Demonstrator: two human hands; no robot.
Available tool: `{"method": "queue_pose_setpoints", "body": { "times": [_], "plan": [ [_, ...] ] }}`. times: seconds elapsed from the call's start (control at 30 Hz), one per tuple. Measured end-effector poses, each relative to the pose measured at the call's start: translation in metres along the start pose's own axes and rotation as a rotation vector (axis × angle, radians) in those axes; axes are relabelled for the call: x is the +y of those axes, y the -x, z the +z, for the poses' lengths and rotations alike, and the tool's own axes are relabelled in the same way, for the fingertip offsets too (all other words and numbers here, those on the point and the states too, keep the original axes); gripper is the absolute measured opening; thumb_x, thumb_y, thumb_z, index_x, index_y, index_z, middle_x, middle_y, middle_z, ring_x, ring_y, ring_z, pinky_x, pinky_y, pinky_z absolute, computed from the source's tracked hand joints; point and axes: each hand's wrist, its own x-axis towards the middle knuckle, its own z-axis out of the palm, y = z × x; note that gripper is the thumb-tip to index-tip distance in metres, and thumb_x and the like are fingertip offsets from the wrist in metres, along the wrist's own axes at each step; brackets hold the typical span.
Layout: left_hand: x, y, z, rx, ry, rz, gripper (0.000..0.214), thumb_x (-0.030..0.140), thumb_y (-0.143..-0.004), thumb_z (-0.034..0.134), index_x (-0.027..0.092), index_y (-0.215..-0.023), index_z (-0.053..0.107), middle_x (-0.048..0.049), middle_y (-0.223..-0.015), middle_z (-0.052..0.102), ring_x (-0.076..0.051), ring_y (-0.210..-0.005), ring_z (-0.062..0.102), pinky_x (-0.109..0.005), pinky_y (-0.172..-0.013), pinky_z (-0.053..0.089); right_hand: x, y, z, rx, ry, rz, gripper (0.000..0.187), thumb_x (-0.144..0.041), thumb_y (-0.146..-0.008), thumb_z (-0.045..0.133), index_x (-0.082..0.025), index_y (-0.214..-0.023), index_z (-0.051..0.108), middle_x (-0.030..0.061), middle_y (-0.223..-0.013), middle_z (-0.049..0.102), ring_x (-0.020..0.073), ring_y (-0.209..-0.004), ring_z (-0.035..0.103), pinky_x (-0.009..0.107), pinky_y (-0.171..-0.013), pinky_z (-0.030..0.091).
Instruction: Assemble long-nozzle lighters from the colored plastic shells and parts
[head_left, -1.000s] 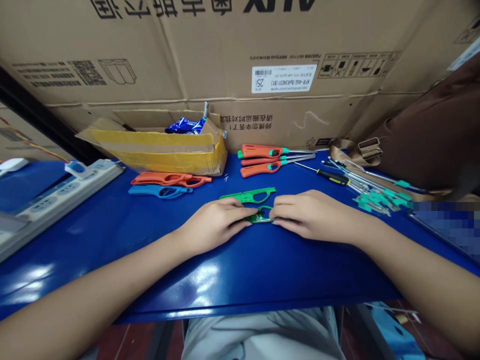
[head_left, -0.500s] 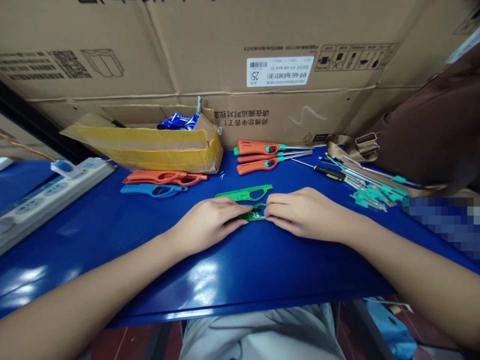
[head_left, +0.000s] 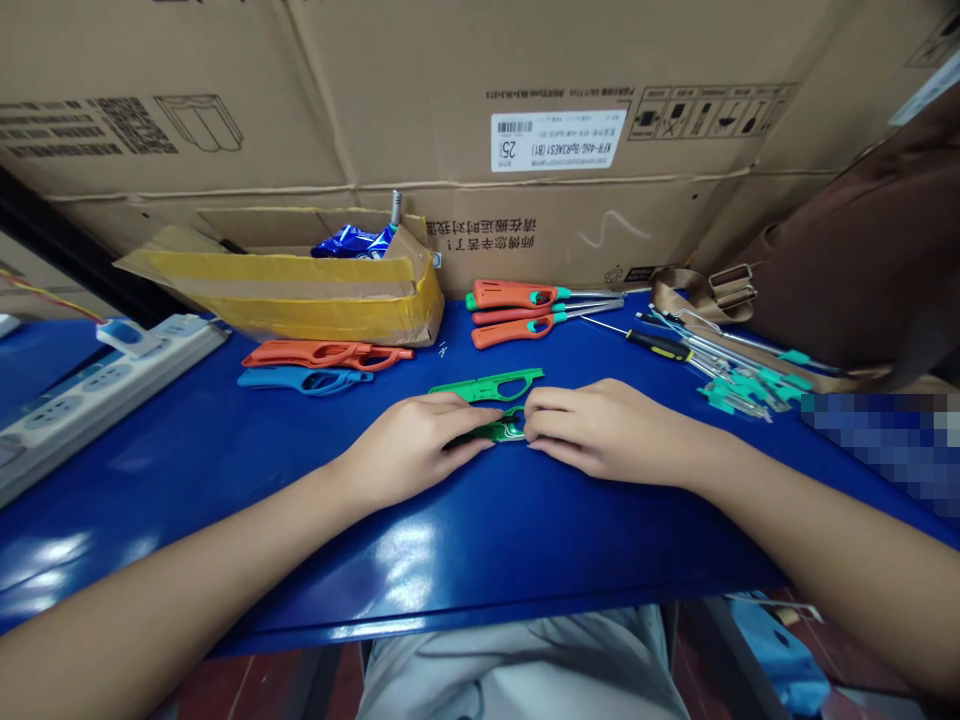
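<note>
Between my hands is a green lighter casing half [head_left: 504, 430] with small parts and a thin pale wire showing in its trigger area. My left hand [head_left: 412, 445] is closed on its left end, thumb and fingers along the edges. The fingers of my right hand [head_left: 592, 430] pinch at its right end and hide most of that part. Just behind lies a second green casing half [head_left: 487, 386], flat on the blue table [head_left: 450, 540]. Whatever sits under my fingertips cannot be made out.
Orange lighters [head_left: 514, 330] with metal tubes lie at the back, near a screwdriver [head_left: 660, 345] and several metal rods with teal ends [head_left: 739, 385]. Orange casings [head_left: 322, 355] and blue casings [head_left: 304, 380] lie before a taped carton [head_left: 330, 310]. A power strip [head_left: 97, 385] stands at left.
My right hand has shifted very slightly left, covering a little more of the casing's right end. My left hand keeps its hold. The whole view has drifted slightly.
</note>
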Motion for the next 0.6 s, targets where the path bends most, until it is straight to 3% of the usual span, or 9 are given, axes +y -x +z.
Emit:
{"method": "queue_pose_setpoints", "body": {
  "times": [0.13, 0.37, 0.6],
  "plan": [
    [0.000, 0.000, 0.000, 0.009, 0.006, -0.002, 0.028, 0.028, -0.098, 0.062, 0.019, -0.123, 0.071, -0.0086, -0.104, 0.077, -0.021, -0.095, 0.074, -0.032, -0.087, 0.060, 0.000, 0.000, 0.001, 0.014, 0.001, 0.001, 0.018, -0.026, -0.101, 0.053, -0.023, -0.115, 0.065, 0.0045, -0.110, 0.067, 0.0156, -0.079, 0.063, 0.028, -0.065, 0.040],
    [0.000, 0.000, 0.000, 0.008, 0.002, 0.004, 0.028, 0.027, -0.097, 0.063, 0.018, -0.123, 0.071, -0.0088, -0.103, 0.077, -0.022, -0.094, 0.074, -0.033, -0.086, 0.060, -0.001, -0.002, 0.004, -0.019, -0.002, 0.012, 0.016, -0.025, -0.102, 0.051, -0.020, -0.103, 0.065, 0.0042, -0.105, 0.067, 0.0146, -0.074, 0.060, 0.028, -0.063, 0.038],
    [-0.001, -0.001, -0.005, -0.002, -0.014, 0.005, 0.027, 0.027, -0.097, 0.062, 0.019, -0.122, 0.071, -0.0084, -0.105, 0.077, -0.021, -0.095, 0.074, -0.032, -0.086, 0.060, 0.003, 0.003, -0.009, -0.019, -0.229, 0.018, 0.010, -0.020, -0.098, 0.056, -0.020, -0.094, 0.065, 0.0017, -0.097, 0.068, 0.0143, -0.082, 0.062, 0.026, -0.069, 0.041]
  ]
}}
